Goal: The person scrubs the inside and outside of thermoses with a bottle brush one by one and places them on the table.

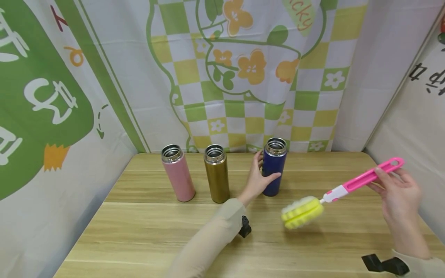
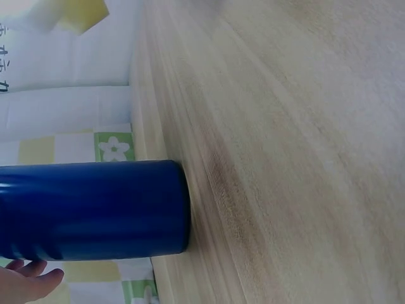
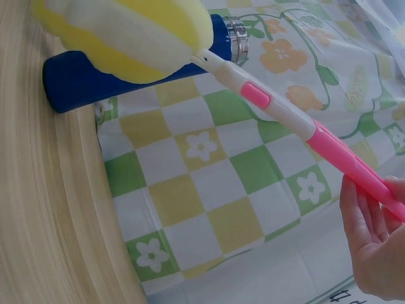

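Observation:
My left hand (image 1: 257, 180) is at the near left side of a blue thermos bottle (image 1: 273, 170), its thumb across the front and its fingers at the left and back. The bottle stands upright, its steel mouth uncovered. In the left wrist view, part of that hand (image 2: 31, 282) shows beside the blue body; the thumb is not clear there. On the right, my right hand (image 1: 399, 193) holds a sponge bottle brush (image 1: 361, 180) by its pink handle. The yellow-and-white sponge head (image 1: 302, 212) points left and down, above the table and apart from the bottle.
A gold thermos bottle (image 1: 217, 175) and a pink thermos bottle (image 1: 179, 175) stand uncovered to the left on the wooden table (image 1: 139, 231). Printed cloth (image 1: 236, 112) hangs behind the table's back edge, with printed side walls (image 1: 410, 116) left and right.

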`<state>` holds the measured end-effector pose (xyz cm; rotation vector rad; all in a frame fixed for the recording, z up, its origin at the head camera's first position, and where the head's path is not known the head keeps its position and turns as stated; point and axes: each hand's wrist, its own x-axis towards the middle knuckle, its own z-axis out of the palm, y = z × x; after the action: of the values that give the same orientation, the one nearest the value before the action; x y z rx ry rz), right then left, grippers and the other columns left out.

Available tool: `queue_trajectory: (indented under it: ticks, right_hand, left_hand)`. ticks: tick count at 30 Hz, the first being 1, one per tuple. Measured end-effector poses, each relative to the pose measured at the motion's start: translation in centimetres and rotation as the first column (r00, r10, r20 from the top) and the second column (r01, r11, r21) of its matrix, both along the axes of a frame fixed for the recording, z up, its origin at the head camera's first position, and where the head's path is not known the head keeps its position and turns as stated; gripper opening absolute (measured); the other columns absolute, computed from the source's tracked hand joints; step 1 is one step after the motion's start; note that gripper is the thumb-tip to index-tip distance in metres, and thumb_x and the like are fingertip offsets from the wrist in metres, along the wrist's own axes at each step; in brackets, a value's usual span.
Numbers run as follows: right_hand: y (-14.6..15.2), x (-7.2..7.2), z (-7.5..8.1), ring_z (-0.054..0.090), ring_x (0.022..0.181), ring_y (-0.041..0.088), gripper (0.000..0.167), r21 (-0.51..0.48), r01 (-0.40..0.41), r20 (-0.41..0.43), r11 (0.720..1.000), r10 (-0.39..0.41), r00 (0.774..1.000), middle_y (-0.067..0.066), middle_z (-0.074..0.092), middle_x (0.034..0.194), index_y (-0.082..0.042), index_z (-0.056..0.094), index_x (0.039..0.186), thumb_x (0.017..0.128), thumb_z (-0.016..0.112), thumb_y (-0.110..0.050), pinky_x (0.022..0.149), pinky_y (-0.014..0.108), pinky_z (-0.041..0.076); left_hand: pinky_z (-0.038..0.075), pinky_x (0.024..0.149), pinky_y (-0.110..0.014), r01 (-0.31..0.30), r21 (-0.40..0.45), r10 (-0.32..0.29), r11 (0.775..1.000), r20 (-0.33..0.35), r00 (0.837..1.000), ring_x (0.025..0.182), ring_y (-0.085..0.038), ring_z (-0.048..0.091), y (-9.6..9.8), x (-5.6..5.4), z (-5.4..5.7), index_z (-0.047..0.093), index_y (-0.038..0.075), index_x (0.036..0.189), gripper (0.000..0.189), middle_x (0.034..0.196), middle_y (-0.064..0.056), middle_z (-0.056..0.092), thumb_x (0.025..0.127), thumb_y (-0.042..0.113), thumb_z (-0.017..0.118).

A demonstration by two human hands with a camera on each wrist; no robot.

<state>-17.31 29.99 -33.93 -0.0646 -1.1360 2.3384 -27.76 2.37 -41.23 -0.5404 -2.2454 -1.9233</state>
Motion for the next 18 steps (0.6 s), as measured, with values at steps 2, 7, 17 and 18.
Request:
queue_trajectory:
  ticks: [2, 7, 17, 18]
  right_hand:
    - [-0.07, -0.01, -0.03, 0.066, 0.066, 0.020, 0.020, 0.003, 0.001, 0.009, 1.000, -0.001, 1.000, 0.014, 0.066, 0.074, 0.005, 0.059, 0.092, 0.073, 0.063, 0.011, 0.056, 0.031, 0.051]
    - [-0.14, 0.01, -0.08, 0.065, 0.065, 0.021, 0.018, -0.020, -0.022, -0.007, 1.000, 0.022, 1.000, 0.015, 0.067, 0.074, 0.005, 0.059, 0.091, 0.075, 0.060, 0.012, 0.057, 0.032, 0.051]
    - [-0.03, -0.17, 0.02, 0.065, 0.067, 0.021, 0.021, -0.021, -0.021, 0.006, 1.000, 0.021, 1.000, 0.014, 0.066, 0.077, 0.004, 0.058, 0.094, 0.075, 0.062, 0.010, 0.058, 0.031, 0.052]
    - [0.01, -0.23, 0.08, 0.065, 0.067, 0.021, 0.021, -0.032, -0.024, -0.003, 0.999, 0.024, 1.000, 0.014, 0.066, 0.076, 0.004, 0.058, 0.094, 0.075, 0.061, 0.011, 0.058, 0.032, 0.052]
  left_hand:
    - [0.033, 0.097, -0.039, 0.000, -0.008, 0.000, 1.000, -0.003, 1.000, 0.121, -0.026, 0.036, 0.17, -0.18, -0.12, 0.019, 0.016, 0.138, 0.085, 0.132, -0.012, 0.035, 0.073, 0.016, 0.073]
    - [0.036, 0.094, -0.041, -0.014, -0.019, 0.014, 1.000, -0.005, 1.000, 0.117, -0.029, 0.040, 0.45, -0.60, -0.43, 0.021, 0.017, 0.138, 0.084, 0.130, -0.015, 0.037, 0.072, 0.016, 0.073]
    - [0.040, 0.088, -0.038, -0.028, -0.041, 0.028, 0.999, -0.016, 0.999, 0.108, -0.029, 0.046, 0.20, -0.60, -0.44, 0.025, 0.015, 0.137, 0.081, 0.125, -0.015, 0.043, 0.071, 0.014, 0.073]
    - [0.040, 0.088, -0.038, -0.024, -0.040, 0.024, 0.999, -0.016, 1.000, 0.108, -0.029, 0.047, 0.11, -0.46, -0.42, 0.026, 0.015, 0.136, 0.081, 0.124, -0.015, 0.043, 0.071, 0.013, 0.074]
